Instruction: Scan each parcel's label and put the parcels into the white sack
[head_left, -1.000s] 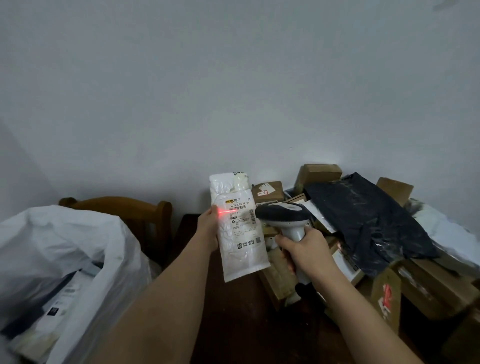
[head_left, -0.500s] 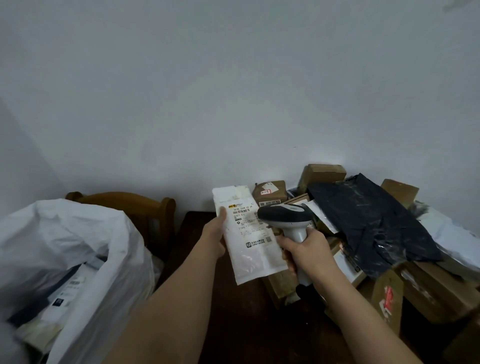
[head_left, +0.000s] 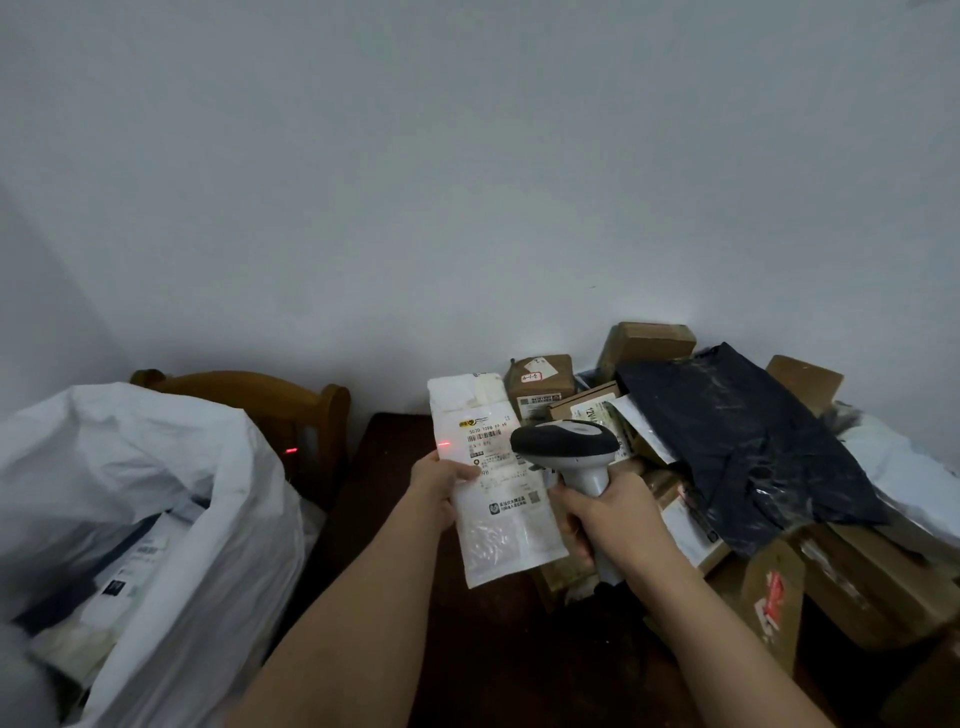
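Head view: left hand (head_left: 441, 480) pinched white parcel (head_left: 493, 483) above counter's (head_left: 395, 441) rear edge; right hand (head_left: 613, 519) gripped scanner (head_left: 566, 447). Red beam, absent half a second earlier, reappeared at label's (head_left: 491, 447) left margin, suggesting rescan; white sack (head_left: 156, 467) waited left.

We note: flat white plastic mailer pouch (head_left: 493, 499), smooth, faintly glossy, paper label; grey-and-black plastic handheld scanner (head_left: 566, 447), satin; crinkled white woven sack (head_left: 156, 467), matt; glossy black plastic bag (head_left: 737, 447); matt brown cardboard boxes (head_left: 644, 343); dark wooden table (head_left: 395, 447).
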